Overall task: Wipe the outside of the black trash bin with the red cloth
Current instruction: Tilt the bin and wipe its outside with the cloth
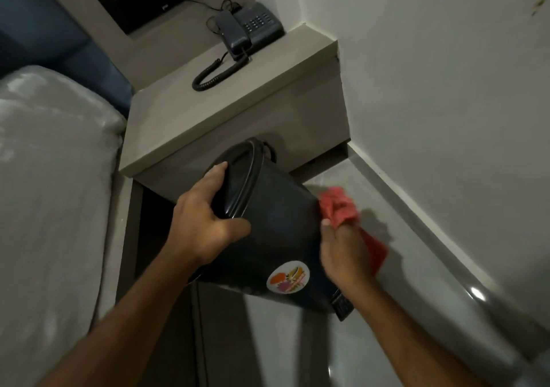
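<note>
Two bare forearms are reaching in from the bottom edge, nearest the camera, and both are meeting at the black trash bin (268, 232), which is being held tipped in the air just in front of the grey bedside unit (226, 113) and above the grey floor (342, 184). Its lidded top is pointing up toward the unit, and a round, colourful sticker (288, 276) is showing on the side facing the camera. On the bin's top end, the left hand (205, 223) is gripping the rim, with its fingers curled over the lid and its thumb pressing against the bin's side wall. Against the bin's right side, the right hand (342, 252) is clamping a bunched red cloth (339, 208); the cloth is bulging out above the fingers, touching the bin's wall, and a loose corner is hanging out behind the hand. A small dark tab is sticking out at the bin's lower right edge, beside the right wrist. Above the bin, on top of the bedside unit, a dark corded telephone (250, 26) is sitting with its coiled cord trailing forward. Left of the bin, a mattress (53, 178) in clear plastic wrap is lying beside the unit. Right of the bin, a pale wall (446, 74) is running down to a glossy skirting.
</note>
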